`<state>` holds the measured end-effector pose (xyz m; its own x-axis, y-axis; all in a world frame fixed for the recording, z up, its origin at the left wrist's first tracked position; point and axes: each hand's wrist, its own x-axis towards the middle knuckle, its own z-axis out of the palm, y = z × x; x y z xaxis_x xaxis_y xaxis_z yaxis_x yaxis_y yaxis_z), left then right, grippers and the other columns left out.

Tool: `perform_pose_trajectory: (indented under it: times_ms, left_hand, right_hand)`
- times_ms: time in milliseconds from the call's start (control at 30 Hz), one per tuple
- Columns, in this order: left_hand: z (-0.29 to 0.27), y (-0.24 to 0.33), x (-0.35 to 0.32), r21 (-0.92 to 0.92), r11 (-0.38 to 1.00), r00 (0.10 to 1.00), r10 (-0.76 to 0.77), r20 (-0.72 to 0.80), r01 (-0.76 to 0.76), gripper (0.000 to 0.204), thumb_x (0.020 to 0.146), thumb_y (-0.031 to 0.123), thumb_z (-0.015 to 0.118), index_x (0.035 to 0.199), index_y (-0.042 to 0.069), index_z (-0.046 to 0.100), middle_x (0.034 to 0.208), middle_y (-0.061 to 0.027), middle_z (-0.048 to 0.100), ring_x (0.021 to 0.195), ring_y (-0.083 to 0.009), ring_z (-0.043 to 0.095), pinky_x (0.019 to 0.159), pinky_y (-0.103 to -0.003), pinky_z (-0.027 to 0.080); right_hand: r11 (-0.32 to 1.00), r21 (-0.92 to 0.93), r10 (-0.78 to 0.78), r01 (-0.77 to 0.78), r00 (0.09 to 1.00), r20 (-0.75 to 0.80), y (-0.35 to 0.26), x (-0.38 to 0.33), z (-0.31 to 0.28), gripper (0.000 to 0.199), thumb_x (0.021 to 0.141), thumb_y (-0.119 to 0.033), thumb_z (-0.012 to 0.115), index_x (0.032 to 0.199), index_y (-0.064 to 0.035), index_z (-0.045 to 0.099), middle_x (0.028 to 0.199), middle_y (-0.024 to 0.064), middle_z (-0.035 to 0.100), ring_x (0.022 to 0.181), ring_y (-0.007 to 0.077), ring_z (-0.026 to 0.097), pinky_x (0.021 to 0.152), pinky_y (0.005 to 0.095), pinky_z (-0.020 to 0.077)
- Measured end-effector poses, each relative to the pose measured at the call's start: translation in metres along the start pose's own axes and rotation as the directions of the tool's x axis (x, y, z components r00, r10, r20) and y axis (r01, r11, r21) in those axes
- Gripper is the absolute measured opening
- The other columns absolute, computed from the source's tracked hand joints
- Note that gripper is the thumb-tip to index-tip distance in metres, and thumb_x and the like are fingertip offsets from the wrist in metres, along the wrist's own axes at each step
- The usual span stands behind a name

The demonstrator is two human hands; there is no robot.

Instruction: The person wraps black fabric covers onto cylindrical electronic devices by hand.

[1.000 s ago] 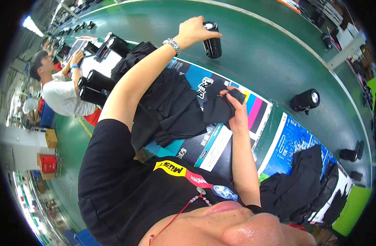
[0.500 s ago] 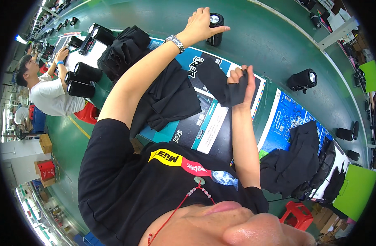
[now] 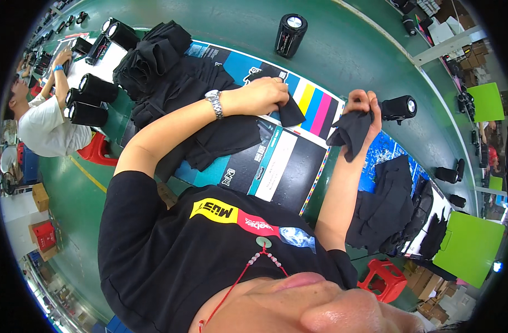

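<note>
My left hand [image 3: 260, 95] is closed on a piece of black cloth [image 3: 291, 113], which hangs from the fingers over the printed sheets. My right hand [image 3: 369, 114] grips another black cloth [image 3: 351, 132], gathered and folded at the fingers, with loose corners hanging. Whether the two cloths are joined I cannot tell; a gap shows between them. Beyond my hands, a black cylindrical speaker [image 3: 290, 36] stands upright on the green table. A second speaker [image 3: 398, 108] lies on its side just past my right hand.
A heap of black cloth [image 3: 154, 61] covers the table at left; another cloth pile [image 3: 384, 205] lies at right. Several speakers [image 3: 97, 89] lie at far left near a co-worker [image 3: 49, 114] in white. Printed sheets [image 3: 290, 166] cover the tabletop. A red stool [image 3: 384, 280] stands at right.
My left hand has come away from the standing speaker, down and towards me, and has taken hold of cloth. My right hand has shifted right with its cloth. The head view has turned slightly.
</note>
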<state>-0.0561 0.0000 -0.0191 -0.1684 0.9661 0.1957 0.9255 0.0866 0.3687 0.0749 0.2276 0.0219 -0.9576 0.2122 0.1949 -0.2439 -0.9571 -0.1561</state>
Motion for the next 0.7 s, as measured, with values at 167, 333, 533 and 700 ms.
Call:
perform_pose_trajectory:
  times_ms: [167, 333, 533, 700]
  left_hand:
    - [-0.010, -0.006, 0.011, -0.752, 0.607, 0.909, -0.417, -0.024, 0.258, 0.021, 0.094, 0.019, 0.059, 0.102, -0.001, 0.059, 0.084, 0.0008, 0.061, 0.078, -0.0030, 0.054, 0.069, -0.020, 0.044]
    - [-0.037, 0.040, 0.030, -0.996, 0.086, 0.881, -0.468, -0.068, -0.032, 0.021, 0.097, 0.022, 0.054, 0.104, 0.002, 0.060, 0.091, 0.0037, 0.062, 0.083, -0.0015, 0.056, 0.074, -0.018, 0.045]
    - [-0.025, 0.049, 0.045, -0.288, 0.951, 0.571, -0.297, -0.765, 0.110, 0.018, 0.086, 0.009, 0.063, 0.103, 0.003, 0.061, 0.113, -0.0104, 0.054, 0.111, -0.0223, 0.049, 0.091, -0.033, 0.042]
    - [-0.023, 0.057, 0.037, -0.605, 0.795, 0.582, -0.475, -0.660, -0.037, 0.014, 0.088, 0.010, 0.063, 0.098, 0.001, 0.060, 0.101, -0.0074, 0.058, 0.096, -0.0186, 0.054, 0.085, -0.030, 0.043]
  right_hand:
    - [0.896, -0.444, -0.036, -0.029, 0.990, -0.137, -0.016, -0.009, -0.011, 0.044, 0.086, 0.000, 0.054, 0.129, -0.0031, 0.044, 0.132, 0.0196, 0.046, 0.086, 0.0161, 0.055, 0.057, 0.0210, 0.0493]
    - [0.619, -0.755, -0.002, -0.215, 0.961, -0.276, 0.002, 0.001, -0.051, 0.047, 0.086, -0.014, 0.062, 0.128, -0.0016, 0.047, 0.119, 0.0121, 0.059, 0.083, 0.0139, 0.057, 0.075, 0.0283, 0.0508]
    - [0.706, -0.696, -0.057, -0.130, 0.969, -0.240, 0.071, 0.010, -0.022, 0.038, 0.088, -0.025, 0.064, 0.118, -0.0023, 0.057, 0.111, 0.0052, 0.061, 0.099, 0.0140, 0.059, 0.086, 0.0275, 0.0479]
    - [0.704, -0.710, -0.163, -0.006, 0.972, -0.170, 0.075, 0.004, -0.006, 0.033, 0.082, -0.015, 0.069, 0.111, -0.0027, 0.058, 0.103, 0.0037, 0.062, 0.092, 0.0146, 0.061, 0.080, 0.0270, 0.0493]
